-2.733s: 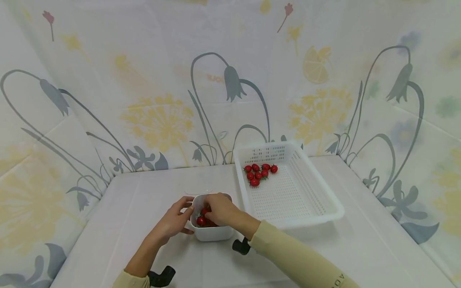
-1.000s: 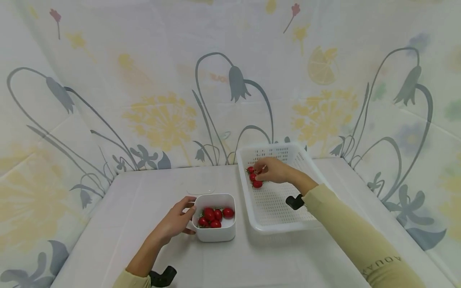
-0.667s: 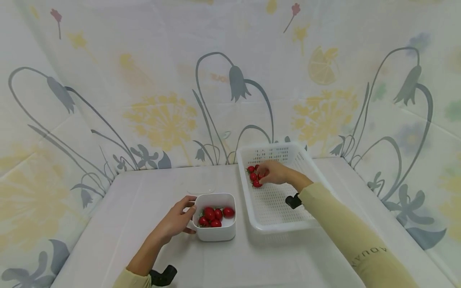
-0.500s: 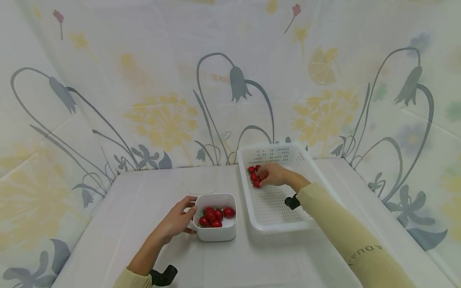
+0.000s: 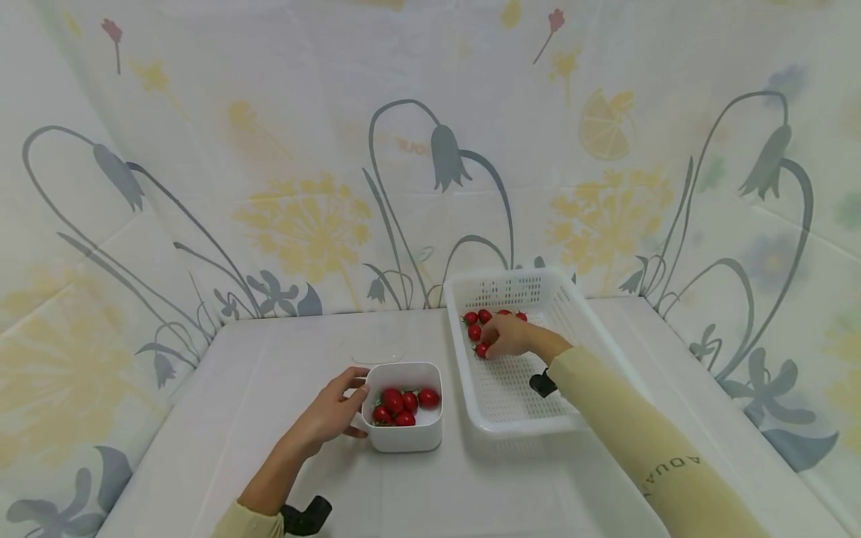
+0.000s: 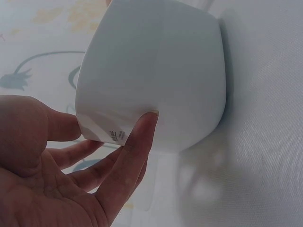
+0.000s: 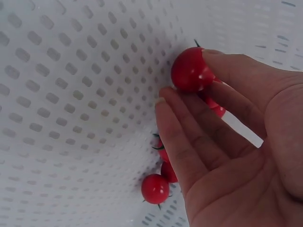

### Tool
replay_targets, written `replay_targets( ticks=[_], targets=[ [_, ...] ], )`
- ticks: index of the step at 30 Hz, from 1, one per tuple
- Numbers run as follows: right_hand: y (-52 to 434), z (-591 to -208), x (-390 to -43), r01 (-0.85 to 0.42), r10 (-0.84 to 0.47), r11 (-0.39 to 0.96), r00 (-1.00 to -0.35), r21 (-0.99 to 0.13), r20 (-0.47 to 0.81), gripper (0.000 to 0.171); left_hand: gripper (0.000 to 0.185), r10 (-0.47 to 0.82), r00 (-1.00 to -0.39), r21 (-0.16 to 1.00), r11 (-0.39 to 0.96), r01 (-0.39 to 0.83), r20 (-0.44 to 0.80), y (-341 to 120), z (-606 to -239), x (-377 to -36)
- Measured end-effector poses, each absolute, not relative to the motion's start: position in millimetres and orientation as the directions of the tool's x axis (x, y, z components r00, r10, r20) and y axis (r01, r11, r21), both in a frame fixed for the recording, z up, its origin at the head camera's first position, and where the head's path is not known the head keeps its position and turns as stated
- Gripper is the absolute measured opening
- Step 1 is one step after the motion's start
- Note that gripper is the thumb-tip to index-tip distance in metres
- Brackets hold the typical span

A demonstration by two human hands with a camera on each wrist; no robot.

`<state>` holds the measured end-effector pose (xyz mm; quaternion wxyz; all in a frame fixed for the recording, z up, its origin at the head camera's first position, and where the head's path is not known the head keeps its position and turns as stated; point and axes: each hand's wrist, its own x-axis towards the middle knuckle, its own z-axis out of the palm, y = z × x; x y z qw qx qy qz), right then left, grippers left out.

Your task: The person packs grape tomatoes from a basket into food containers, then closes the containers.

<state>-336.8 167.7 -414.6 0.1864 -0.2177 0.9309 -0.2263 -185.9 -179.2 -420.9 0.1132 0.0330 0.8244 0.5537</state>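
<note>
My left hand [image 5: 327, 411] holds the left side of a white square container [image 5: 406, 439], its fingers spread along the outer wall [image 6: 170, 71]. Several red cherry tomatoes [image 5: 392, 400] lie in that container. My right hand [image 5: 509, 336] reaches into the left part of a white perforated basket [image 5: 494, 427]. In the right wrist view, thumb and fingers pinch one cherry tomato [image 7: 189, 71] from its sides. More cherry tomatoes with green stems [image 7: 155, 189] lie around it on the basket floor, some of them hidden behind the hand.
A white cloth covers the table [image 5: 269, 351]. Behind it hangs a flower-printed sheet [image 5: 303, 112]. A faint clear outline [image 5: 378, 351] lies behind the container; I cannot tell what it is.
My right hand has gone from the small container to the basket, then slightly toward the front among the cherry tomatoes. The left hand has stayed at the container.
</note>
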Motion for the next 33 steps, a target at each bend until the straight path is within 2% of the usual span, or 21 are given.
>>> replay_targets(
  ticks=[17,26,33],
  targets=[
    [160,-420,-335,-0.216,-0.452,0.797,-0.832,-0.563,-0.321,0.015,0.035,0.188,-0.971,0.922,0.381,-0.069,-0.15,-179,-420,-186],
    [157,-415,-330,-0.134,-0.48,0.727,-0.801,-0.674,-0.359,0.02,0.036,0.184,-0.972,0.919,0.388,-0.067,-0.148,-179,-422,-186],
    [159,-405,-324,-0.033,-0.483,0.647,-0.791,-0.762,-0.375,0.018,0.036,0.184,-0.972,0.919,0.388,-0.066,-0.147,-180,-423,-186]
  ],
)
